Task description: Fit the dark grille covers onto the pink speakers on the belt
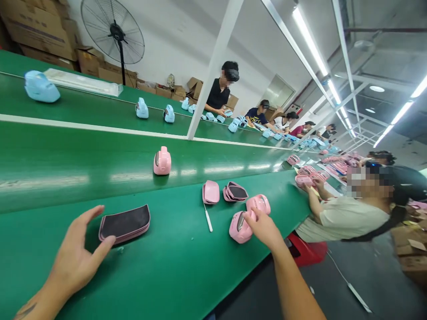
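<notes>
My left hand is open, thumb and fingers spread around the near end of a stack of dark panels with pink edges lying on the green bench. My right hand has its fingers closed on the upper side of a pink plastic housing with a dark window. A second pink housing sits right behind it, partly covered by my fingers. Between my hands lie a small stack of pink panels, another stack with a dark top, and a white-handled screwdriver.
A single pink housing stands on the green conveyor belt. Beyond the white rail are blue housings. At my right, a co-worker handles several pink housings. A white post rises from the rail.
</notes>
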`<state>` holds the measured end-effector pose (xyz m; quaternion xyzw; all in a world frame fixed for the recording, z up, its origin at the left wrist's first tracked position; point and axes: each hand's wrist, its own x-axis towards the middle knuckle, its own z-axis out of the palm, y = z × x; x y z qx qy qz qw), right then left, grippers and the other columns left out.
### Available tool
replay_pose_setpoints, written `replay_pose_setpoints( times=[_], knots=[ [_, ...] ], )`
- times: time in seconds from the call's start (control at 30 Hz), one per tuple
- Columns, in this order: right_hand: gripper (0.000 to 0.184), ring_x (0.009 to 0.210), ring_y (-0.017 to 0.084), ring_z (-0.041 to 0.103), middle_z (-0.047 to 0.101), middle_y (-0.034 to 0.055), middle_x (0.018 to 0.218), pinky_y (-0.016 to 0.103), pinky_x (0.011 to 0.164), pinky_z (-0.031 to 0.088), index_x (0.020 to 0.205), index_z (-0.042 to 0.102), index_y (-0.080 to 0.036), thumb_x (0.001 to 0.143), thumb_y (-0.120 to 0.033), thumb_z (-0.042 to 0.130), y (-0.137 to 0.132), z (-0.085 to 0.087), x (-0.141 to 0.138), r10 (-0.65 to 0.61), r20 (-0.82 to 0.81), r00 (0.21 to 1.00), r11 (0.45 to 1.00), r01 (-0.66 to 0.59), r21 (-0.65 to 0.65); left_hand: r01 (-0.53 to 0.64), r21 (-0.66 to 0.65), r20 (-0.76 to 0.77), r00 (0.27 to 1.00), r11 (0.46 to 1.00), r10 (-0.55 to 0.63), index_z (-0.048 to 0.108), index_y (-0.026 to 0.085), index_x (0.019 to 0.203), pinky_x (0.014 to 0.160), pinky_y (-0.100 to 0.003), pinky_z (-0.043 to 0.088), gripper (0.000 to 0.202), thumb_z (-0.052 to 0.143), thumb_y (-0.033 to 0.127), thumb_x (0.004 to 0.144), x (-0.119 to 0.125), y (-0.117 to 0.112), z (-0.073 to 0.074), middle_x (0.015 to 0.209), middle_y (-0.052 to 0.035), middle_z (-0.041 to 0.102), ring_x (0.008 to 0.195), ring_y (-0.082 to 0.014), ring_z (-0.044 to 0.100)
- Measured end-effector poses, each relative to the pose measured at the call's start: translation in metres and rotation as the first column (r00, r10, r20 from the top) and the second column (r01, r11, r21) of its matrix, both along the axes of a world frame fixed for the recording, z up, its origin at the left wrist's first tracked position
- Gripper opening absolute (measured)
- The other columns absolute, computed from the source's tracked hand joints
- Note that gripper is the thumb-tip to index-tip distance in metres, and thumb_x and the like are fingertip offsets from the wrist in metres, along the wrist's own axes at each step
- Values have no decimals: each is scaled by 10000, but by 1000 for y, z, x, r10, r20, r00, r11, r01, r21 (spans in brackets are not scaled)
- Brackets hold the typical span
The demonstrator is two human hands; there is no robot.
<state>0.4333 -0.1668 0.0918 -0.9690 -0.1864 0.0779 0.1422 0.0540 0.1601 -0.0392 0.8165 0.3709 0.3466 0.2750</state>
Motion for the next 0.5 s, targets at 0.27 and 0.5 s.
replay_pose_setpoints(
  times=[0.27, 0.5],
  knots=[
    [586, 1343, 312, 696, 752, 112, 1437, 443, 1160, 528, 1490, 682, -206, 931, -337, 562, 16, 27, -60, 311, -123, 942, 919, -265, 292, 215, 414, 202, 926, 885, -319, 612, 345, 1435, 1158, -568, 587, 603, 777, 220, 868, 1, -73, 25, 1382, -77, 737, 1305, -364, 718],
    [600, 728, 152, 691, 789, -1, 930, 255, 654, 565, 1479, 645, -251, 883, -308, 694, 87, 14, -150, 809, -448, 381, 588, -502, 634, 651, -568, 402, 754, 504, -520, 432, 265, 1671, 1128, -534, 571, 1242, 1017, 583, 623, 14, -119, 49, 1636, -178, 582, 1405, -439, 640]
  ],
)
